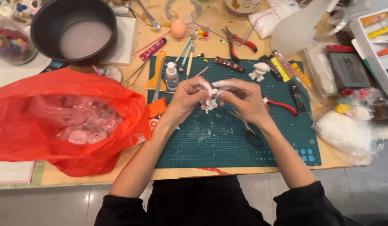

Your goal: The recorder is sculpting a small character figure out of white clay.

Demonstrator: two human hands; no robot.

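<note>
Both hands are meeting over the middle of the green cutting mat [227,142], and between them is sitting a small white clay figure [210,104]. The left hand [186,98] is curling in from the side, fingers closed around the figure's upper part, holding it just above the mat. The right hand [243,98] is pinching in from the other side, its fingertips [219,85] whitened and pressing at the top of the figure, touching the left hand's fingers. How much of the figure is hidden inside the two grips, I cannot tell.

Just beside the right wrist, a pair of black-handled scissors [249,130] is lying on the mat, and red-handled pliers [282,105] are resting near the back of that hand. Further up the mat a second white figure [259,71] is standing alone, well apart from the hands. A small clear bottle [171,76] is standing upright near the left hand, beside an orange scraper [157,72]. On the bench to the left, a red plastic bag [55,121] is lying open, and behind it a dark pot [74,29] is sitting.
</note>
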